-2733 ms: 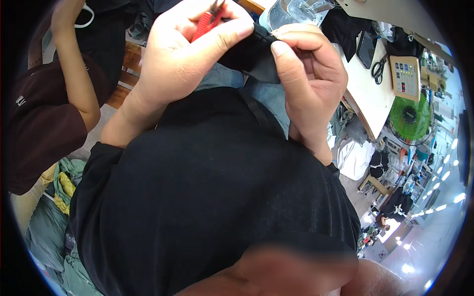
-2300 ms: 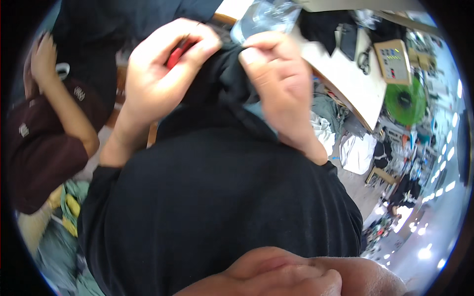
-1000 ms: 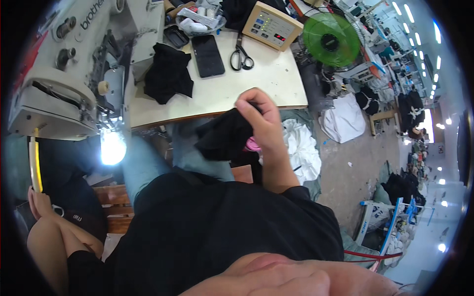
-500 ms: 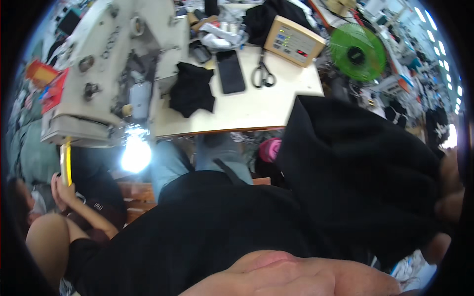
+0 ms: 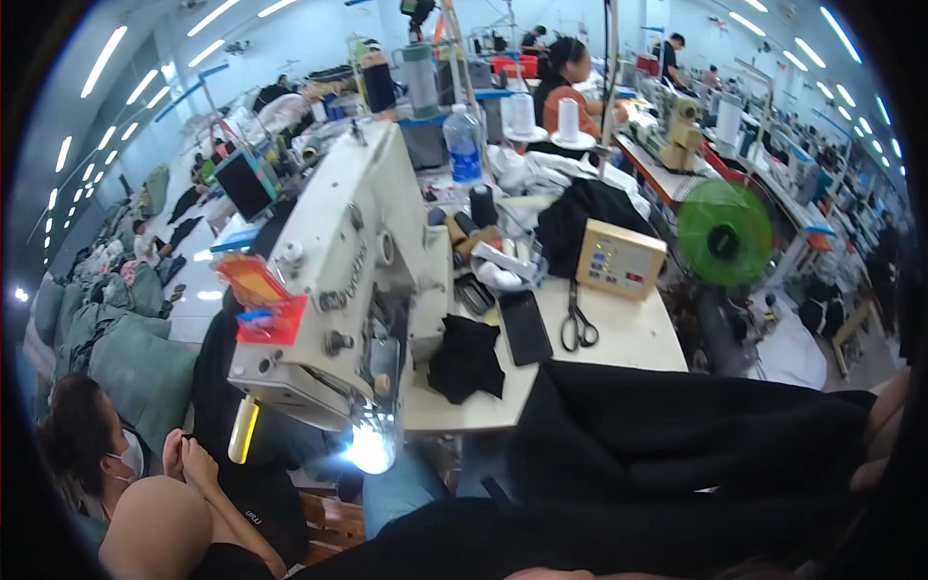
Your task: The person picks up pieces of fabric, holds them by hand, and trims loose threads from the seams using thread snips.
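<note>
My right hand [image 5: 882, 425] is at the far right rim, only partly in view, with its fingers closed on a wide black cloth [image 5: 677, 425]. The cloth stretches leftward from it, past the front of the table. My bent left elbow [image 5: 155, 527] shows at the lower left, below a black sleeve; the left hand itself is out of view. A white sewing machine [image 5: 329, 261] with a lit lamp [image 5: 371, 447] stands left of the cloth. On the white table [image 5: 619, 338] lie a small crumpled black piece [image 5: 466, 360], a dark phone [image 5: 525, 327] and black-handled scissors [image 5: 579, 329].
A beige control box [image 5: 622, 259] stands at the table's back right, with a green fan [image 5: 725, 234] beyond it. Behind are thread cones [image 5: 568, 118] and a water bottle [image 5: 463, 145]. A masked person [image 5: 92, 435] sits close at the left, hands together.
The view has tilted upward, bringing the workshop behind the table into sight. The black cloth hangs lower and flatter in the picture, still in my right hand.
</note>
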The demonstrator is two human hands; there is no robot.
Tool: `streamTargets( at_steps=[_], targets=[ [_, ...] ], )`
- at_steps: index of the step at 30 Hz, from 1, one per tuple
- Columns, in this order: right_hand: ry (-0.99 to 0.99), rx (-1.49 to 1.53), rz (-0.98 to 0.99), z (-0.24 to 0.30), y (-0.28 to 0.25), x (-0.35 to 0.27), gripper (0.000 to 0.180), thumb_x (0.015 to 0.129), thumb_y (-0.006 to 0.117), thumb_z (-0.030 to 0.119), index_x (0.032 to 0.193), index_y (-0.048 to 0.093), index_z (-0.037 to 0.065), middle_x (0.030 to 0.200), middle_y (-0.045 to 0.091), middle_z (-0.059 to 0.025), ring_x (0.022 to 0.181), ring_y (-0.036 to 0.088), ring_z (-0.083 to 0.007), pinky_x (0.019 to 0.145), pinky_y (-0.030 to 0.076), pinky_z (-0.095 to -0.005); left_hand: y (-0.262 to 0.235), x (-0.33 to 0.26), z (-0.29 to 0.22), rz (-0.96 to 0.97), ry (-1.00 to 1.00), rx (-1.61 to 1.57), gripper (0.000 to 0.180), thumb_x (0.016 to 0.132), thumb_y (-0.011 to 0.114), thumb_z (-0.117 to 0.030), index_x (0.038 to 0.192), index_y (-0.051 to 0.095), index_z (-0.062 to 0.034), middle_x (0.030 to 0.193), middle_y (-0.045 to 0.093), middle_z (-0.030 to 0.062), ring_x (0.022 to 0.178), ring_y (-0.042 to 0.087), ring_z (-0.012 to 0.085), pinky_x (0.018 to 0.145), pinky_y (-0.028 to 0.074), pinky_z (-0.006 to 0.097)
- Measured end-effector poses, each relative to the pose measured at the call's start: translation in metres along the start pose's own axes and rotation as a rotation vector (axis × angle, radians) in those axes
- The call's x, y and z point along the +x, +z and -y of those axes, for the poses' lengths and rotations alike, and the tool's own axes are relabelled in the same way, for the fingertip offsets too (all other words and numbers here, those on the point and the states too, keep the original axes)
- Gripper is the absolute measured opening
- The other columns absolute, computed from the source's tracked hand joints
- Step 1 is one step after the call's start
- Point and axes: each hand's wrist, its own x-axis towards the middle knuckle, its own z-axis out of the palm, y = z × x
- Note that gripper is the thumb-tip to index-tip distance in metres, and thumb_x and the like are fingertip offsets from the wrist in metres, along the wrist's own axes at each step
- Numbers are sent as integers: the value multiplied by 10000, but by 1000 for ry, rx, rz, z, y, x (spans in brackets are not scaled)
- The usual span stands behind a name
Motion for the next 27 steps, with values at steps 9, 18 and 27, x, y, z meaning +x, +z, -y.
streamTargets(
  at_steps=[9,18,27],
  targets=[
    [-367,-42,-347,122,-22,40,280,1005,483,260,807,432,68,640,473,-67,469,402,-209,452,364,-395,5,34,-44,-101,343,-662,421,881,611,-154,1247,541,42,1084,569,265,770,524,298,621,494,380],
    [107,153,379,39,67,-21,135,876,685,142,975,718,55,845,708,-106,764,689,-285,664,529,-358,77,-43,-169,503,816,-1741,471,862,627,-152,1281,534,42,1115,568,284,776,526,318,615,502,396],
    [154,757,612,89,175,-68,260,882,700,187,1076,657,18,925,690,-139,799,678,-262,697,530,-341,239,-135,-209,970,247,-1206,701,859,712,-79,1467,373,3,1226,512,90,772,515,88,653,423,185]
  ],
)
